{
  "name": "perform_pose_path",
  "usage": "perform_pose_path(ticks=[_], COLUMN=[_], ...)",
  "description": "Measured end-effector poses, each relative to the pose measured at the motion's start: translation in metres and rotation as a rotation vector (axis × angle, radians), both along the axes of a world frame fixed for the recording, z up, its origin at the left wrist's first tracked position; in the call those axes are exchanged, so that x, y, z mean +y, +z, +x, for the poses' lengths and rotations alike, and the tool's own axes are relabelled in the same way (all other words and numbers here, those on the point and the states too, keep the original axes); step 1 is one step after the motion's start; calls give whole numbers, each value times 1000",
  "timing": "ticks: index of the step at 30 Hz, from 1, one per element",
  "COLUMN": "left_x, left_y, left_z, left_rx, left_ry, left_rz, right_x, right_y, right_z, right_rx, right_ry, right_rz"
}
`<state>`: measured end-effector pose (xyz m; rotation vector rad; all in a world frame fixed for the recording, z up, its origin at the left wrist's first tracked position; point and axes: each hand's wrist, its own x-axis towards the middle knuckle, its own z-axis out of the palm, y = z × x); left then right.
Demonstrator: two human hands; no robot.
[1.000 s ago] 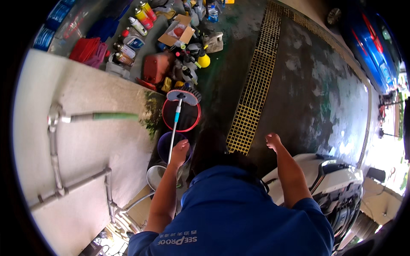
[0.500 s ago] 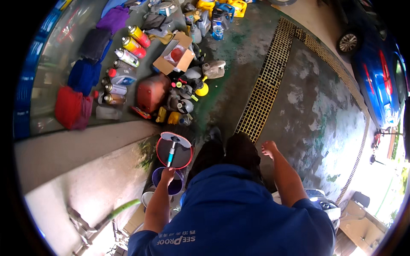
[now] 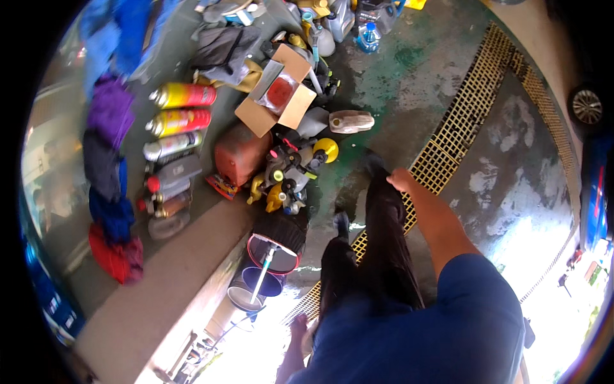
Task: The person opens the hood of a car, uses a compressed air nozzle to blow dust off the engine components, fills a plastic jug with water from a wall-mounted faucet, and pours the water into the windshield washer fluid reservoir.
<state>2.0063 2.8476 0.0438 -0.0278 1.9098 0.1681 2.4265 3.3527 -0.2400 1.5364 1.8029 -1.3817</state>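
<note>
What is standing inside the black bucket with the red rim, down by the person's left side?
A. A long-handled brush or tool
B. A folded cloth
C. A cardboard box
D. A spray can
A: a pale long handle rises out of the black bucket, beside the left hand.

Daylight from your lower right, washed out at that edge.

You get hard glare along the bottom and right rim, where the wet floor [image 3: 511,192] bleaches to white and detail is lost near your left hand [image 3: 295,333]. The upper left sits dimmer, with cans [image 3: 182,96] and cloths evenly lit and soft shadows. Fisheye bending curves the grate [image 3: 460,128] and squeezes the rim, which is blurred and ringed in black. Your right hand [image 3: 401,179] shows slight motion blur.
</note>
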Motion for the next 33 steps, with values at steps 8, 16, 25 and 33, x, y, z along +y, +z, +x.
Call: perform_pose_path(ticks=[8,16,25,33], left_x=[78,137,143,71], left_y=[46,43,77,58], left_z=[135,179,224,285], left_rx=[37,-6,-49,56], left_ry=[-7,-56,-89,-165], left_rz=[-367,-454,-346,-42], right_x=[199,249,191,145], right_y=[-136,-208,-130,33], right_z=[-53,-36,3,65], right_rx=[-126,144,-46,-238], right_ry=[-124,106,47,-214], right_rz=[165,-327,-152,-361])
